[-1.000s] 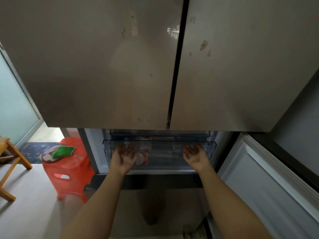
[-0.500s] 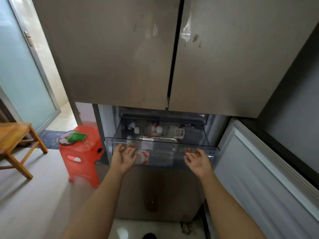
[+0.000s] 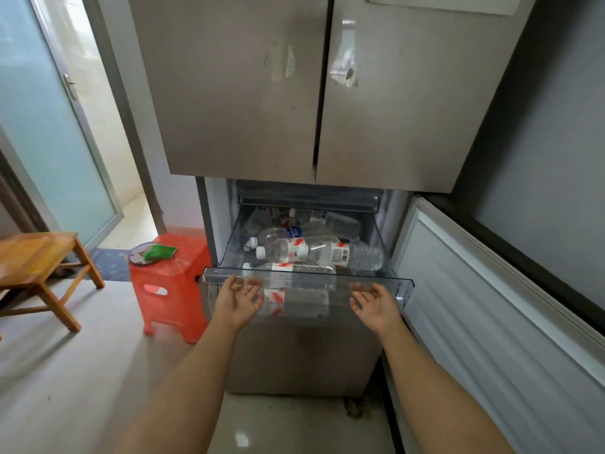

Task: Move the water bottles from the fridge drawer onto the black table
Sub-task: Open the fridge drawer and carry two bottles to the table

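A clear plastic fridge drawer (image 3: 404, 285) stands pulled out below the two closed upper fridge doors (image 3: 235, 93). Several clear water bottles with white caps and red-and-white labels lie on their sides in it; the topmost bottle (image 3: 314, 252) lies crosswise in the middle. My left hand (image 3: 238, 301) is palm up at the left of the drawer's front wall, fingertips at its rim. My right hand (image 3: 375, 304) is palm up at the right of the front wall, fingers spread. Neither hand holds a bottle. No black table is in view.
The open lower fridge door (image 3: 491, 316) stretches along my right. A red plastic stool (image 3: 170, 283) with a plate and green cloth (image 3: 158, 252) stands left of the drawer. A wooden stool (image 3: 39, 263) sits further left, before a frosted glass door (image 3: 49, 126).
The drawer has slid out towards me with both hands on its front, uncovering the bottles. The view has pulled back and lifted.
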Available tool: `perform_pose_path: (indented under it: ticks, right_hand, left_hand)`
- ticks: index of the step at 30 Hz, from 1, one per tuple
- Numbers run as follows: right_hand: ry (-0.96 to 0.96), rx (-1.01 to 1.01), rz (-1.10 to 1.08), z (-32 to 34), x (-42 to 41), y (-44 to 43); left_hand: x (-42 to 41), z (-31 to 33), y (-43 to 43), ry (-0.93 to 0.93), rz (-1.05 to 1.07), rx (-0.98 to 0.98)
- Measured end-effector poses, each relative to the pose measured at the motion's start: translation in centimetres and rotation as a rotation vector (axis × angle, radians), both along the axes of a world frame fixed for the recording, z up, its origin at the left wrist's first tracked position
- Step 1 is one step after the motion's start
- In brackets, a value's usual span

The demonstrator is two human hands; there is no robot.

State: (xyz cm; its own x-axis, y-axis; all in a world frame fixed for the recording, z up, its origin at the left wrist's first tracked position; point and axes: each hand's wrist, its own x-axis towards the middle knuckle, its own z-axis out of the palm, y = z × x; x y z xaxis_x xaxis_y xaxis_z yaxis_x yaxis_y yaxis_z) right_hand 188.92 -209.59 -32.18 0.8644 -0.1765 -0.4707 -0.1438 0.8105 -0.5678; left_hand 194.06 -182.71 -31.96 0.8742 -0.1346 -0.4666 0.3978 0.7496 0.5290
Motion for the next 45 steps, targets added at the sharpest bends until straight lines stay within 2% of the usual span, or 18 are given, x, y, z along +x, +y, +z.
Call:
perform_pose_path:
  ticks: [7, 17, 20, 27, 30, 32, 36, 39, 42, 45]
  right_hand:
    - [0.016, 0.034, -0.042, -0.4, -2.1, 0.7]
    - [-0.008, 0.022, -0.056, -1.3, -2.0, 0.6]
    - [-0.051, 0.043, -0.032, -1.3, -1.7, 0.4]
    - [0.03, -0.047, 0.077, -0.9, -2.0, -0.9]
    - [0.189, -0.329, 0.386, 1.0, -2.5, -2.5]
    - [0.224, -0.525, 0.531, 2.6, -2.5, -3.5]
    - [0.103, -0.787, 0.456, 5.7, -0.2, -4.1]
    - [0.038, -1.008, 0.41, 7.0, 2.4, -3.8]
    - [0.006, -1.362, 0.479, 6.7, 5.4, -3.0]
    - [-0.05, -1.841, 0.584, 5.0, 8.4, -2.3]
  left_hand:
    - [-2.5, 0.0, 1.1, 0.026, -0.035, -0.08]
    - [-2.0, -1.7, 1.6, -0.018, -0.051, -0.084]
    - [-1.8, -1.6, 1.4, -0.016, -0.042, -0.088]
    - [-2.0, -1.3, 1.2, -0.076, -0.019, -0.013]
    - [-1.8, -0.9, 1.0, -0.016, -0.022, 0.109]
    - [-2.0, -0.3, 1.5, 0.017, -0.081, 0.296]
    - [-1.7, 1.3, 2.4, -0.042, -0.205, 0.763]
    - [-0.6, 3.8, 1.4, -0.166, -0.176, 0.96]
    - [1.3, 5.6, -0.3, -0.305, -0.144, 1.111]
    - [4.8, 4.8, -1.0, -0.453, -0.226, 1.409]
